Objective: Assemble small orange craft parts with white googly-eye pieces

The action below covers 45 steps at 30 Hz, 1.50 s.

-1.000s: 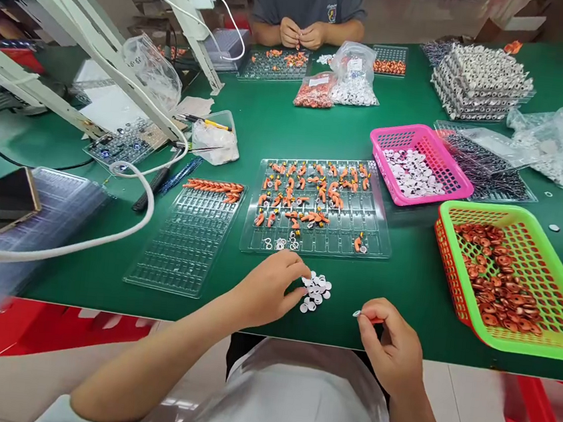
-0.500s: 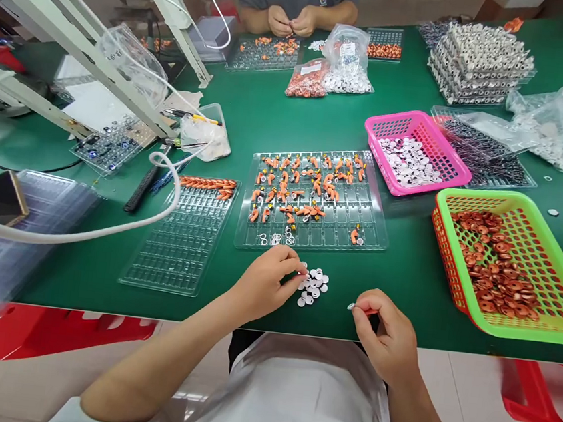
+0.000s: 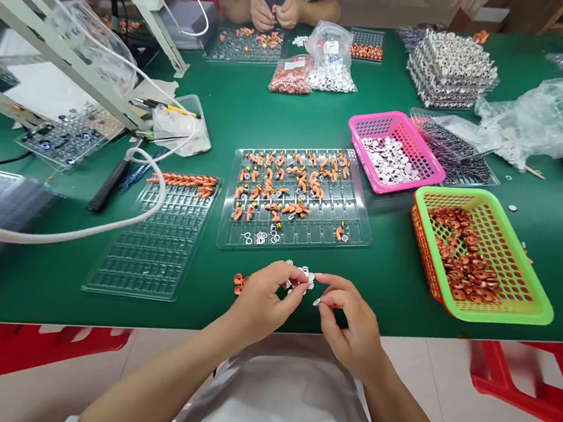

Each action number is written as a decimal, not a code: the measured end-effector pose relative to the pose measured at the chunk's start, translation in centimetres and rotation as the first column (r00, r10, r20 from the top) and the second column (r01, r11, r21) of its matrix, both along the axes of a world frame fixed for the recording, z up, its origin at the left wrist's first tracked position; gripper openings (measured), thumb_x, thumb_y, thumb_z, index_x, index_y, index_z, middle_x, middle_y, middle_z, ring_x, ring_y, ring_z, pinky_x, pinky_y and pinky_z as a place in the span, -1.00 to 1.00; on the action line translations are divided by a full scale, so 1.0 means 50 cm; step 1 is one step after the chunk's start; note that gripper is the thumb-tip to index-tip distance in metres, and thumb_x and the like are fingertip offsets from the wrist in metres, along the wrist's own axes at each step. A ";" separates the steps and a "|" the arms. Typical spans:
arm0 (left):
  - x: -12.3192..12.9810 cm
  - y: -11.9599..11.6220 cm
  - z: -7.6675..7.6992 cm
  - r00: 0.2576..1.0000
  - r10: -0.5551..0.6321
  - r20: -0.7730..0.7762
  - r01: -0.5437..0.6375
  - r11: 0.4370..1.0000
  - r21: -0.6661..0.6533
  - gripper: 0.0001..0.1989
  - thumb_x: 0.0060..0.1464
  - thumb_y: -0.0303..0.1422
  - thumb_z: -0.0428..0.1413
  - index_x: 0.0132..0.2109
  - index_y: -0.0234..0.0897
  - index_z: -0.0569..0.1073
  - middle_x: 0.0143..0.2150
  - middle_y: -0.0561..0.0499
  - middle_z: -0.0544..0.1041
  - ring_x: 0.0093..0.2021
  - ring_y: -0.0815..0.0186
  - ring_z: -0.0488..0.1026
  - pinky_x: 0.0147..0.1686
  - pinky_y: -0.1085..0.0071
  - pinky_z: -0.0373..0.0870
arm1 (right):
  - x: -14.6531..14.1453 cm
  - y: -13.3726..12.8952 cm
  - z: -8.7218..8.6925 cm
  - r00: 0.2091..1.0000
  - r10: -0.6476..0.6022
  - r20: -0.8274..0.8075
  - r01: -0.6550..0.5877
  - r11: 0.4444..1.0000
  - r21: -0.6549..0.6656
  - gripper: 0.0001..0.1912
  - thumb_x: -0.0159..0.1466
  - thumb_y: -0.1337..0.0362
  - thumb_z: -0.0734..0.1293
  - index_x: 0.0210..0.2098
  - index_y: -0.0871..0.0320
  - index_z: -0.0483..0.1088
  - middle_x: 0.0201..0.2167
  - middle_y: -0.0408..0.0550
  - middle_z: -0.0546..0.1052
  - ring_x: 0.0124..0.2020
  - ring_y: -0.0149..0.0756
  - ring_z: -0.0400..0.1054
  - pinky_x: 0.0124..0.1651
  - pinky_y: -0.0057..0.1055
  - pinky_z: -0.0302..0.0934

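My right hand [image 3: 350,322] pinches a small white disc [image 3: 317,302] between thumb and finger, its index finger stretched towards my left hand. The fingers of my left hand [image 3: 270,297] are closed in a pinch over a pile of white discs [image 3: 305,271]; what they hold, if anything, is too small to make out. Several orange-brown discs [image 3: 239,279] lie just left of that hand. Behind the pile is a clear compartment tray [image 3: 309,236] with orange curved pieces [image 3: 304,185] and a few white rings [image 3: 261,238].
A green-rimmed basket [image 3: 522,263] holds copper-coloured discs; a pink basket [image 3: 363,127] holds white pieces. To the left are another clear tray [image 3: 141,250], a black-handled tool [image 3: 109,186] and a looping white cable [image 3: 151,209]. Across the table, a person's hands [image 3: 275,12] work over parts.
My right hand has moved left with the white disc, close to my left hand. The view has shifted, and orange-brown discs now show beside my left hand.
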State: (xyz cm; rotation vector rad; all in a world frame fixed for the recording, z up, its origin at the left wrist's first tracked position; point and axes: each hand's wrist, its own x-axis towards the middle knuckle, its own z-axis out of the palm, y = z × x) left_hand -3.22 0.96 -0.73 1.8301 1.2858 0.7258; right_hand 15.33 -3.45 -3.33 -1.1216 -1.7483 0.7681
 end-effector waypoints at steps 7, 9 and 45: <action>-0.006 0.011 -0.040 0.995 -0.044 -0.092 0.065 0.971 0.231 -0.87 0.22 -0.46 0.08 -0.25 -0.23 0.51 -0.27 -0.06 0.63 -0.20 0.21 0.54 -0.20 0.29 0.47 | -0.006 0.002 -0.009 0.998 -0.010 0.058 0.015 0.997 -0.080 -0.85 0.36 0.46 0.19 -0.26 0.07 0.26 -0.31 -0.03 0.51 0.15 -0.15 0.40 -0.15 -0.35 0.39; -0.006 0.011 -0.036 0.998 -0.001 -0.065 0.013 0.983 0.182 -0.89 0.22 -0.44 0.10 -0.25 -0.22 0.53 -0.25 -0.05 0.64 -0.19 0.22 0.56 -0.18 0.30 0.49 | -0.007 0.002 -0.008 0.998 0.008 0.062 -0.002 0.996 -0.091 -0.84 0.35 0.46 0.19 -0.26 0.07 0.26 -0.33 -0.03 0.52 0.17 -0.14 0.40 -0.17 -0.37 0.40; -0.013 0.008 0.004 0.972 -0.003 0.235 0.018 0.998 -0.063 -0.89 0.13 -0.35 0.14 -0.21 -0.12 0.56 -0.27 0.00 0.62 -0.31 0.23 0.58 -0.29 0.39 0.55 | -0.030 0.002 0.019 0.996 -0.041 0.075 0.026 0.982 0.187 -0.80 0.25 0.50 0.19 -0.23 0.06 0.22 -0.16 -0.02 0.58 -0.02 -0.27 0.52 -0.07 -0.44 0.41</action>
